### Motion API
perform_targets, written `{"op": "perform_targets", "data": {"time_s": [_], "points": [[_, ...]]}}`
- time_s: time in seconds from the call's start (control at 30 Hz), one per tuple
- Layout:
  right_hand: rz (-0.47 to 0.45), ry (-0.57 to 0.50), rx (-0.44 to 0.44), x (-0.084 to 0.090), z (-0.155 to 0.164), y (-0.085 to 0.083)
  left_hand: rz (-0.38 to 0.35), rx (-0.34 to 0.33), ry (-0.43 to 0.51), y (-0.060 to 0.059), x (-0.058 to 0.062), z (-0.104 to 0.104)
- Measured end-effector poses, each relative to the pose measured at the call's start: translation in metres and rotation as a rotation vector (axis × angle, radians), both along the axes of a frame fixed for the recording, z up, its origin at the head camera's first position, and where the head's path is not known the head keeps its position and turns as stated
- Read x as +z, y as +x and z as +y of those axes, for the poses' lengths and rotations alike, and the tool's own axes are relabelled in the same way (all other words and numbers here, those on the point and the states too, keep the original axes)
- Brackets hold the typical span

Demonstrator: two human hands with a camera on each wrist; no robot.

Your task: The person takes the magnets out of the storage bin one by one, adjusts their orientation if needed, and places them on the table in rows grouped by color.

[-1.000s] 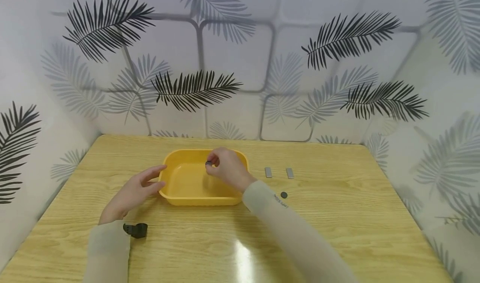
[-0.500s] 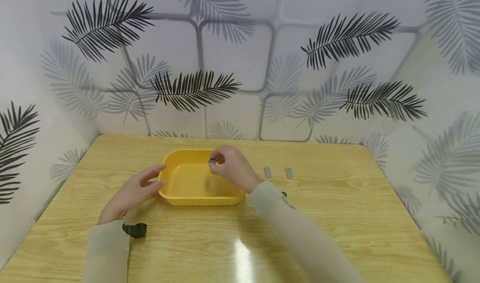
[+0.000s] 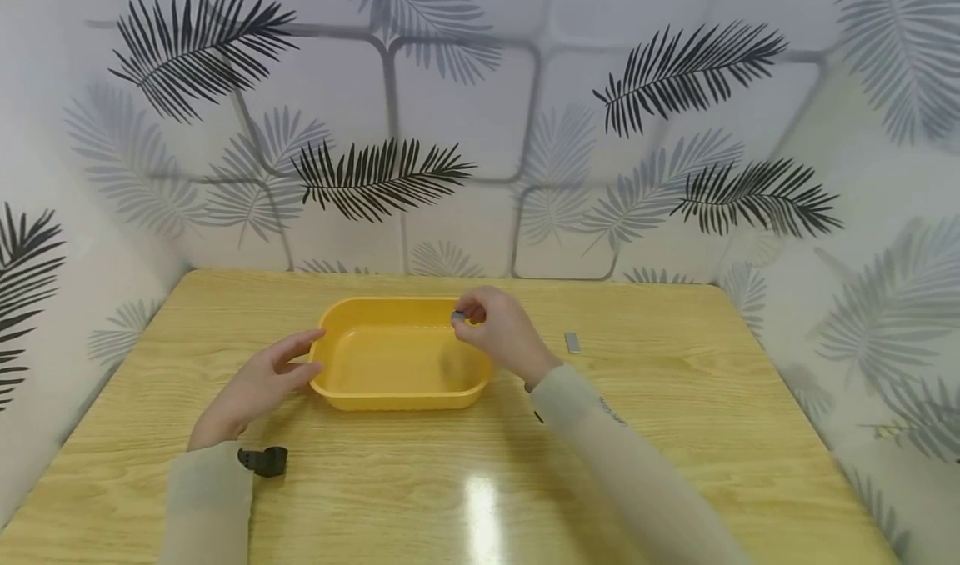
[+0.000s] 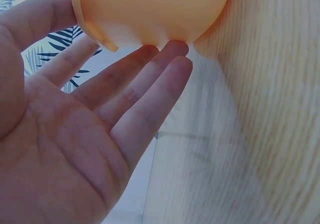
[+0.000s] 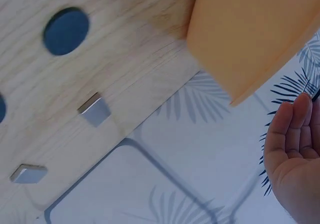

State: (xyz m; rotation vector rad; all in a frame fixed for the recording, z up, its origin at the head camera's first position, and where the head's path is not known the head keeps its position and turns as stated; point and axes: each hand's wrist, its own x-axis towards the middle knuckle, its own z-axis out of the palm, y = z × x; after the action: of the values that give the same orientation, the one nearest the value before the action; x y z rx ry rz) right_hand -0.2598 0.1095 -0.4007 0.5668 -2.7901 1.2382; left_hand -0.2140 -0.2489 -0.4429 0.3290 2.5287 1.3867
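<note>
A yellow plastic tray point(image 3: 375, 303) stands on the wooden table point(image 3: 675, 432). My left hand point(image 3: 303, 357) lies flat beside its left end, and the straight fingers point(image 4: 150, 78) touch the tray wall point(image 4: 150, 13). Over the tray's right end my right hand point(image 3: 461, 315) pinches a small dark round piece point(image 3: 457, 317) between thumb and fingertips. In the right wrist view the tray point(image 5: 245, 33) shows from the side, with only part of that hand point(image 5: 295, 154) in sight.
One grey metal bar point(image 3: 572, 342) shows right of the tray, and my right hand hides the table beside it. The right wrist view shows two grey bars point(image 5: 94, 109) point(image 5: 29, 174) and a dark disc point(image 5: 66, 31). A black clip point(image 3: 264, 461) lies by my left sleeve.
My right hand has moved right, from over the tray's middle to its right end, still pinching the small piece. The left hand has stayed by the tray.
</note>
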Motion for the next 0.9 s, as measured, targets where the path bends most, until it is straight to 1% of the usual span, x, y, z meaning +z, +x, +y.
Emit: {"op": "perform_targets", "data": {"time_s": [0.1, 0.27, 0.4, 0.7, 0.9], "points": [[0.0, -0.003, -0.009, -0.001, 0.011, 0.002, 0.002, 0.0, -0.01, 0.0, 0.001, 0.001], [0.011, 0.002, -0.049, -0.002, 0.027, 0.006, -0.004, -0.004, -0.003, -0.001, 0.001, 0.002], [0.018, -0.015, -0.072, -0.002, 0.038, 0.008, -0.009, -0.009, -0.001, 0.0, 0.001, 0.001], [0.027, 0.009, -0.102, -0.002, 0.059, 0.014, -0.002, -0.013, -0.016, -0.001, 0.0, 0.003], [0.004, 0.015, -0.125, 0.0, 0.077, 0.019, 0.001, -0.005, -0.029, -0.001, 0.0, 0.001]]}}
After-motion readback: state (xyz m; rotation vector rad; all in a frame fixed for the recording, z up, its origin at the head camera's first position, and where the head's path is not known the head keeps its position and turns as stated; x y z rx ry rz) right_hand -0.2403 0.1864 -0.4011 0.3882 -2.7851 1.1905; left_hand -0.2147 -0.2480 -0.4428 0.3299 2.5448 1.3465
